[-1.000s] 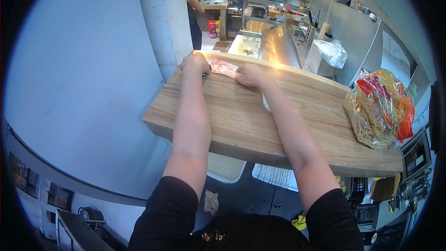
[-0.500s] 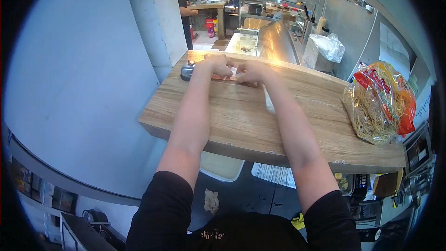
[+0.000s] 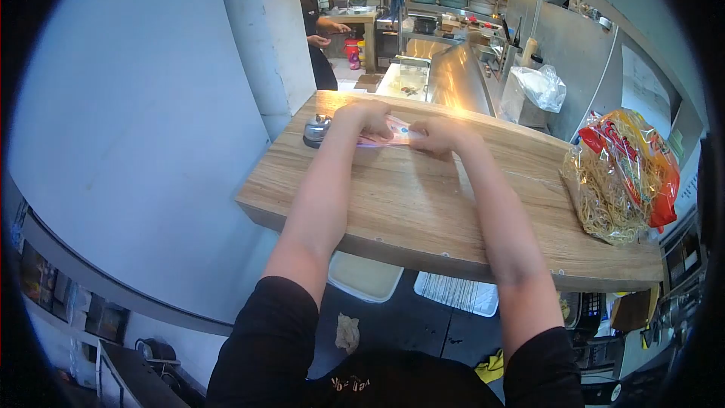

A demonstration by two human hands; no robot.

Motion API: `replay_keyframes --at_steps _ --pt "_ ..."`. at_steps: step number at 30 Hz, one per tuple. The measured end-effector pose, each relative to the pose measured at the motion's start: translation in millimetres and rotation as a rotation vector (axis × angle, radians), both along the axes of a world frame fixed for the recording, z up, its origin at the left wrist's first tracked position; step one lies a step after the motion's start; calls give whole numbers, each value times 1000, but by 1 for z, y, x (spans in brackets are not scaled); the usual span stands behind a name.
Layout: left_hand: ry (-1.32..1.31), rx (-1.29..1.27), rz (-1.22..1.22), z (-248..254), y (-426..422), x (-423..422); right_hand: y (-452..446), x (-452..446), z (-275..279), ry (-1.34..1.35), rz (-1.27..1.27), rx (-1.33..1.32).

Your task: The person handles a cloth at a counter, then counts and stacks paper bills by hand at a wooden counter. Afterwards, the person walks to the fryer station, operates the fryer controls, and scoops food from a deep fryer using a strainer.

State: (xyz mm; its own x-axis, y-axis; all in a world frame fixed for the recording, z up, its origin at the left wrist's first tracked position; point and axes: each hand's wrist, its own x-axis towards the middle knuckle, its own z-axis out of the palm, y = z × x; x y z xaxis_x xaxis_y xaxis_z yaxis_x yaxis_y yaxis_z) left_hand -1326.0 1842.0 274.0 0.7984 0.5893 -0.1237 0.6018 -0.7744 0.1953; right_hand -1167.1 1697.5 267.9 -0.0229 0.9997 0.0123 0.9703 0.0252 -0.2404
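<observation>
A thin pinkish-white sheet with a small blue spot [image 3: 403, 130] lies low over the far part of the wooden counter [image 3: 393, 196]; it looks like paper or plastic film, but I cannot tell which. My left hand [image 3: 370, 118] is closed on its left side, fingers curled. At the right end, my right hand [image 3: 442, 136] pinches the edge. Part of the sheet is hidden under my fingers. Just left of my left wrist stands a silver dome-shaped bell [image 3: 317, 128] on a dark base.
A clear and red bag of dry noodles [image 3: 619, 181] lies at the counter's right end. Beyond the counter are a white plastic bag [image 3: 540, 89], a metal worktop [image 3: 468, 75] and a person [image 3: 321, 30] at the back left. White trays [image 3: 366, 278] sit below the near edge.
My hands have moved slightly apart, and more of the pinkish sheet shows between them. A white piece beside my right forearm no longer shows. The person at the back has shifted their hands.
</observation>
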Motion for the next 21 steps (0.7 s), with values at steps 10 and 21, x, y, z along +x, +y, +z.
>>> replay_keyframes --at_steps 10,21 --pt "-321 7 -67 -2 -7 20 -54 24 -12 57 -104 312" --pt "-1279 -1000 111 -7 -58 54 -17 22 -41 789 -236 498"
